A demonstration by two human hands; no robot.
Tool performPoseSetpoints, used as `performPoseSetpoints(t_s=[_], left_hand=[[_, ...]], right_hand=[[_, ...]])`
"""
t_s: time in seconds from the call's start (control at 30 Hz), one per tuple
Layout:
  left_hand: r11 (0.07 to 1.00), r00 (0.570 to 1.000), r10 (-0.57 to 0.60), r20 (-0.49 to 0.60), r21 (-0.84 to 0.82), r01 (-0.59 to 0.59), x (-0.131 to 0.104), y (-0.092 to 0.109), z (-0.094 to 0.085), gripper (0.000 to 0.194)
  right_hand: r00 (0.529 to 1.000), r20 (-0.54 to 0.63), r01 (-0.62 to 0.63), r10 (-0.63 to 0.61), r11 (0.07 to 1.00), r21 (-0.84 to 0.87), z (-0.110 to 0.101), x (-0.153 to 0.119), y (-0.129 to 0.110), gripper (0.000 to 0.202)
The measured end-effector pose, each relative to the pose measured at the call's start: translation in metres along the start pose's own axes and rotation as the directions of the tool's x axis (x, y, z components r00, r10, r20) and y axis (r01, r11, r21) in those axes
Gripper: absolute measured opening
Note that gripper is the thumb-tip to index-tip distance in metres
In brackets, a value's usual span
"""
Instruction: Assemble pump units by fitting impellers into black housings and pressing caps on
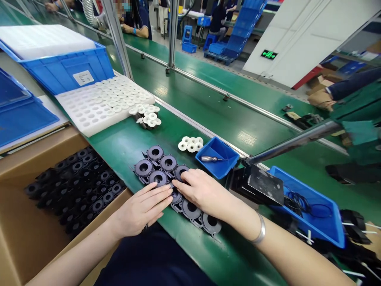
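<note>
Several black round plastic housings (168, 162) lie close together in two rows on the green tabletop, each with a ring and a central hole. My left hand (135, 212) rests on the near side of the group, fingers stretched out flat, fingertips touching the housings. Opposite it, my right hand (205, 192) has its fingers bent and closed on a black round housing in the middle of the group. Its fingertips partly hide that piece. Just beyond are several white flanged round parts (191, 146) and a blue bin (220, 169) holding a screwdriver (210, 159).
At left, a cardboard box (18, 159) holds many black housings. Behind it, a white foam tray (86, 129) carries white round parts, beside a blue crate (71, 67). A black box (258, 184) and a blue bin with cables (336, 226) stand right. Co-workers sit across the line.
</note>
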State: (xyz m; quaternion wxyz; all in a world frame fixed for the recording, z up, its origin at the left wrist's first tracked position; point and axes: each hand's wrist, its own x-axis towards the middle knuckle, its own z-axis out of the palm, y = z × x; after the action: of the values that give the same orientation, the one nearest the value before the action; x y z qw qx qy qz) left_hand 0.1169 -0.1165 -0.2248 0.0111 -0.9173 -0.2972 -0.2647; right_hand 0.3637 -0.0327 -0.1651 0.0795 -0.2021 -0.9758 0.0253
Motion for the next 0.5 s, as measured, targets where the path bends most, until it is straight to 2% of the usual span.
performPoseSetpoints(t_s=[0.13, 0.2, 0.33, 0.5], left_hand=[[1.0, 1.0, -0.009, 0.027, 0.005, 0.009, 0.001, -0.001, -0.004, 0.041], [1.0, 1.0, -0.018, 0.026, -0.011, 0.018, -0.001, 0.0, -0.003, 0.042], [0.998, 0.999, -0.036, 0.022, -0.059, 0.037, -0.004, 0.0, 0.002, 0.043], [0.997, 0.999, -0.043, 0.002, -0.062, 0.043, -0.006, 0.001, 0.007, 0.043]], right_hand=[[0.983, 0.085, 0.169, -0.162, 0.983, -0.078, -0.012, 0.0, 0.001, 0.016], [0.975, 0.109, 0.205, -0.195, 0.974, -0.092, -0.015, -0.003, 0.0, 0.02], [0.988, 0.068, 0.141, -0.141, 0.99, 0.0, -0.015, -0.013, -0.009, 0.021], [0.999, -0.033, -0.026, 0.034, 0.981, 0.194, -0.004, -0.026, -0.025, 0.016]])
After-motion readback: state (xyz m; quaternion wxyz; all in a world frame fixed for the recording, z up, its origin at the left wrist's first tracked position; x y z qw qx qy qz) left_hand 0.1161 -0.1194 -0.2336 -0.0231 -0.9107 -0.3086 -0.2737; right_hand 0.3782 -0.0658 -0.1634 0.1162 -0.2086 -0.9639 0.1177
